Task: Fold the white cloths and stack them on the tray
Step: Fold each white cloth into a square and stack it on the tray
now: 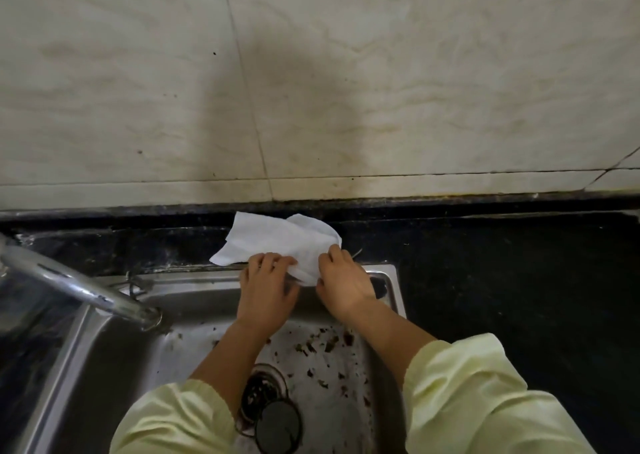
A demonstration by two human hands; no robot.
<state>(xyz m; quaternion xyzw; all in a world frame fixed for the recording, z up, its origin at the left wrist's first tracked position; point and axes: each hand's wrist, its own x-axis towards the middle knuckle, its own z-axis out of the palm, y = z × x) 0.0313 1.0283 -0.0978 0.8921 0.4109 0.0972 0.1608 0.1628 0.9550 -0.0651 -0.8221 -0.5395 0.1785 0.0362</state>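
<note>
- cloth (277,242): plain white
- counter (502,263): glossy black, pale flecks
- sink (194,336): silver steel, brown specks in the basin
- wall tiles (381,72): cream, faint marbled veins, dark grout
- sleeves (485,394): pale yellow-green

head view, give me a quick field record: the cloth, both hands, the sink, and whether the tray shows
cloth: one white cloth, rumpled, not yet folded flat
cloth location: black counter behind the steel sink, near the wall
hands: left hand and right hand both grip the cloth's near edge
sink contents: dark scraps around the drain strainer
faucet: metal faucet at left, spout over the basin
tray: not in view
folded stack: none visible
</note>
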